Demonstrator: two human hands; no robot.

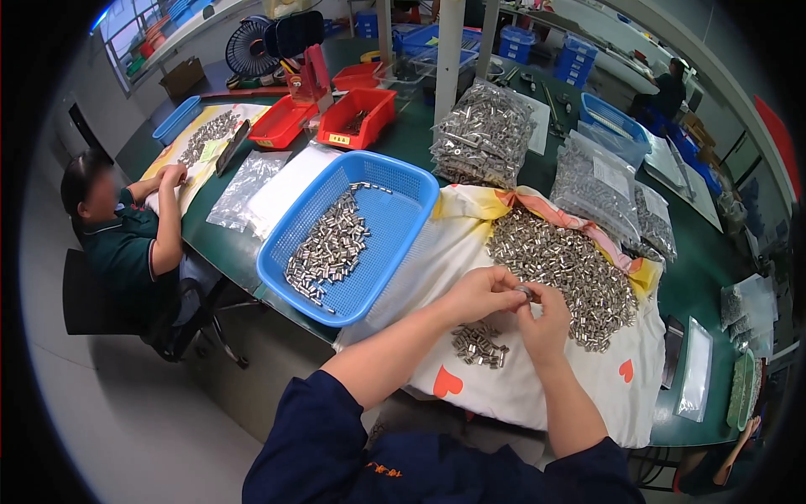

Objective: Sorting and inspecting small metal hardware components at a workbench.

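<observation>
My left hand (487, 296) and my right hand (544, 319) meet over a white cloth (520, 391) with heart prints. Pinched between their fingertips is a small metal sleeve (524, 291), partly hidden by the fingers. A large heap of short shiny metal sleeves (571, 269) lies just beyond my hands, on the cloth. Below my left hand sits a smaller pile of the same sleeves (480, 344). To the left, a blue plastic basket (411, 206) holds a spread of more sleeves (332, 244) along its left side.
Clear bags of metal parts (483, 134) are stacked behind the cloth, with more bags (592, 185) at the right. Red bins (361, 118) stand at the back left. A co-worker (126, 227) sits at the left. A flat plastic bag (695, 370) lies at the right edge.
</observation>
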